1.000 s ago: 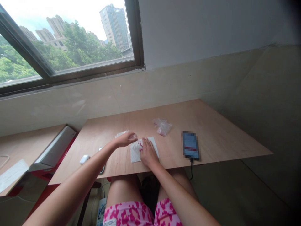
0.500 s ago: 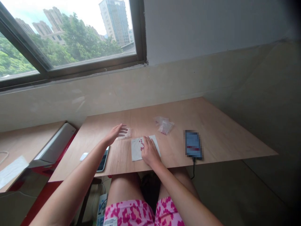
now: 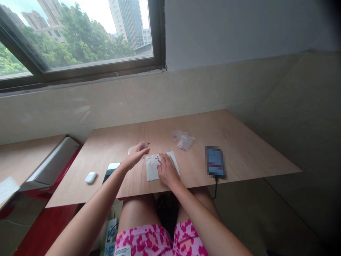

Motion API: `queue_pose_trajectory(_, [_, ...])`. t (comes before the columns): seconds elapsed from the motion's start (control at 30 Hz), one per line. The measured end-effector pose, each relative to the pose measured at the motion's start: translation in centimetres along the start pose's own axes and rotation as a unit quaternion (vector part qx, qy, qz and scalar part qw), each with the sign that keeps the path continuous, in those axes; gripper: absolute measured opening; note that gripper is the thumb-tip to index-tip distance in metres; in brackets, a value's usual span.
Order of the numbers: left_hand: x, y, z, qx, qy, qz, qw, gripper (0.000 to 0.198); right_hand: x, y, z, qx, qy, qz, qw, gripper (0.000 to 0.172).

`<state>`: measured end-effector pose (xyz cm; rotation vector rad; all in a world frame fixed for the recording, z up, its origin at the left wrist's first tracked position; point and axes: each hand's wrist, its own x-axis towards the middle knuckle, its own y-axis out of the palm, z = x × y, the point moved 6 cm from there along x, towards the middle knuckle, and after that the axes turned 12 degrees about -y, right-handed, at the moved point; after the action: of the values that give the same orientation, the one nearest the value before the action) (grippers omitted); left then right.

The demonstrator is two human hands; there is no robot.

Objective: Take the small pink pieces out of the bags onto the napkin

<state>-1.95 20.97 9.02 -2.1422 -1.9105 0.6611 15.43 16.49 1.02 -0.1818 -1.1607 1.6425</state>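
Note:
A white tissue (image 3: 150, 172) lies near the front edge of the wooden table (image 3: 239, 142), with several small red beads (image 3: 158, 161) on it. My right hand (image 3: 165, 171) rests flat on the tissue, fingertips at the beads and nothing in its grasp. My left hand (image 3: 137, 154) hovers just left of the tissue with fingers stretched out, holding nothing. A small clear plastic bag (image 3: 131, 149) lies on the table partly under that hand.
Two clear bags with red beads (image 3: 183, 141) lie behind the tissue. A phone on a cable (image 3: 215, 161) lies to the right. A second phone (image 3: 110, 170) and a white earbud case (image 3: 91, 177) lie to the left. A white box (image 3: 50, 165) sits beside the table.
My left hand, pinched on the small clear bag a second ago, set it down on the table, opened, and has drifted back toward the tissue. The right hand stayed on the tissue.

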Motion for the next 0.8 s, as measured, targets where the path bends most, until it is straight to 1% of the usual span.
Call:
queue_pose_trajectory(0.03, [-0.3, 0.4, -0.4, 0.089, 0.024, 0.002, 0.996, 0.046, 0.0, 0.0, 0.0, 0.0, 0.0, -0.001, 1.0, 0.066])
queue_pose_trajectory(0.07, [-0.6, 1.0, -0.7, 0.18, 0.054, 0.005, 0.982, 0.043, 0.0, 0.0, 0.0, -0.001, -0.001, -0.002, 1.0, 0.065])
queue_pose_trajectory(0.1, [-0.9, 1.7, -1.0, 0.271, 0.085, 0.006, 0.959, 0.042, 0.0, 0.0, 0.0, -0.001, -0.001, -0.004, 1.0, 0.065])
queue_pose_trajectory(0.17, [-1.4, 3.4, -1.2, 0.435, 0.129, 0.002, 0.891, 0.043, 0.0, 0.0, 0.1, -0.004, -0.001, -0.007, 1.0, 0.064])
queue_pose_trajectory(0.2, [-1.5, 4.3, -1.0, 0.502, 0.137, -0.002, 0.854, 0.042, 0.0, 0.0, 0.1, -0.006, -0.001, -0.006, 1.0, 0.064])
queue_pose_trajectory(0.23, [-1.5, 5.1, -0.8, 0.556, 0.137, -0.008, 0.82, 0.041, 0.0, 0.0, 0.1, -0.009, -0.001, -0.005, 1.0, 0.065])
queue_pose_trajectory(0.27, [-1.4, 5.8, -0.7, 0.596, 0.132, -0.016, 0.792, 0.039, 0.0, 0.1, 0.1, -0.011, -0.001, -0.004, 1.0, 0.065])
queue_pose_trajectory(0.3, [-1.2, 6.5, -0.6, 0.623, 0.125, -0.025, 0.772, 0.037, 0.0, 0.1, 0.1, -0.014, -0.002, -0.003, 1.0, 0.065])
queue_pose_trajectory(0.33, [-1.0, 7.1, -0.5, 0.64, 0.118, -0.032, 0.759, 0.035, 0.0, 0.1, 0.1, -0.015, -0.003, -0.002, 1.0, 0.065])
queue_pose_trajectory(0.4, [-0.6, 8.2, -0.6, 0.653, 0.108, -0.045, 0.748, 0.034, 0.0, 0.2, 0.1, -0.018, -0.003, -0.003, 1.0, 0.064])
queue_pose_trajectory(0.5, [-0.3, 9.2, -0.9, 0.654, 0.105, -0.051, 0.747, 0.036, 0.0, 0.3, -0.1, -0.019, 0.0, -0.004, 1.0, 0.062])
queue_pose_trajectory(0.57, [-0.3, 9.6, -1.1, 0.653, 0.105, -0.052, 0.748, 0.036, 0.0, 0.3, -0.2, -0.016, 0.002, -0.006, 1.0, 0.062])
queue_pose_trajectory(0.67, [-0.4, 9.7, -1.2, 0.654, 0.101, -0.058, 0.747, 0.038, 0.0, 0.2, -0.2, -0.01, 0.0, -0.011, 1.0, 0.06])
queue_pose_trajectory(0.73, [-0.5, 9.4, -1.3, 0.654, 0.094, -0.064, 0.748, 0.038, -0.1, 0.2, 0.0, -0.007, -0.002, -0.013, 1.0, 0.06])
queue_pose_trajectory(0.8, [-0.6, 8.7, -1.4, 0.64, 0.088, -0.069, 0.76, 0.036, -0.1, 0.1, 0.1, -0.001, -0.005, -0.017, 1.0, 0.062])
